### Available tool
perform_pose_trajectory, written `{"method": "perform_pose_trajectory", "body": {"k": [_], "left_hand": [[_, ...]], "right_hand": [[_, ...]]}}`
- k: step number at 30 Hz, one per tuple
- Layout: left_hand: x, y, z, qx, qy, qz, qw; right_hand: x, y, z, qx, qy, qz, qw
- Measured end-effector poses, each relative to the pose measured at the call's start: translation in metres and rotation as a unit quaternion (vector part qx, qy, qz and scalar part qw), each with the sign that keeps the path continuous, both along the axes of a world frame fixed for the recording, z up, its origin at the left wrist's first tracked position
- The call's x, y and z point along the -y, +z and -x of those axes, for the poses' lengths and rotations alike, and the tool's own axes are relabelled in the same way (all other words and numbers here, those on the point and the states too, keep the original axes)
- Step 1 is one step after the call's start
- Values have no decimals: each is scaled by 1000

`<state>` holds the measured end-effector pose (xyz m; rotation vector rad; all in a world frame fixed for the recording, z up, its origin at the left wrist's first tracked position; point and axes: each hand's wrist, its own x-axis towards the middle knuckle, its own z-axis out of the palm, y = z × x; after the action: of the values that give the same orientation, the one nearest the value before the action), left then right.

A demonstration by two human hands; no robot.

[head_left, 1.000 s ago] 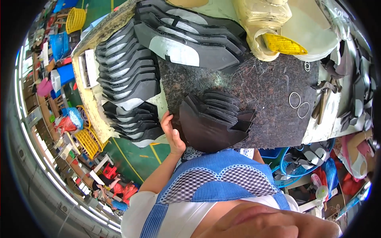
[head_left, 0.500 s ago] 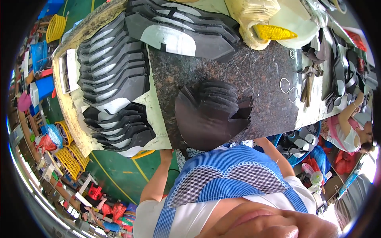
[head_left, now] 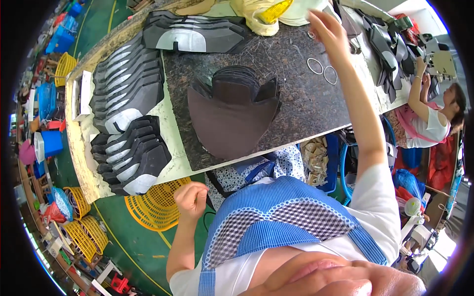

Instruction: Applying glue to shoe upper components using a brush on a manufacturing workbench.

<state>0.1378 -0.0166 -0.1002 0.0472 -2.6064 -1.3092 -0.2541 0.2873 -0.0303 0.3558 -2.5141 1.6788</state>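
Observation:
My right arm stretches over the far right of the table, and my right hand (head_left: 330, 32) is in the air with its fingers apart, near the loose pale rings (head_left: 314, 66). It holds nothing that I can see. My left hand (head_left: 191, 198) is curled into a fist off the table's front edge, with nothing showing in it. Between them, on the dark stone slab (head_left: 296, 98), lies a fanned stack of dark brown cut pieces (head_left: 232, 118). Its rear part looks like several layered black edges.
Overlapping black-and-white pieces (head_left: 126, 93) line the left side, with another stack (head_left: 192, 37) behind the slab. A yellow pointed object (head_left: 275, 11) sits in a cream bundle (head_left: 259, 24). A yellow basket (head_left: 153, 204) stands on the floor. Another person (head_left: 427, 113) works at right.
My left hand has drawn back from the table's front edge and closed into a fist. My right arm has risen and reached out over the slab's far right. The view has shifted.

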Motion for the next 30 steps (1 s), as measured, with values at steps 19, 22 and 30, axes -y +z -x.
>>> {"method": "perform_pose_trajectory", "body": {"k": [19, 22, 30], "left_hand": [[-50, 25, 157, -8, -127, 222, 967], [-52, 23, 153, 0, -133, 234, 963], [-54, 19, 144, -46, -96, 246, 964]], "right_hand": [[69, 23, 5, 156, 339, 32, 927], [117, 15, -10, 15, 331, -159, 930], [95, 0, -4, 101, 296, -136, 940]]}}
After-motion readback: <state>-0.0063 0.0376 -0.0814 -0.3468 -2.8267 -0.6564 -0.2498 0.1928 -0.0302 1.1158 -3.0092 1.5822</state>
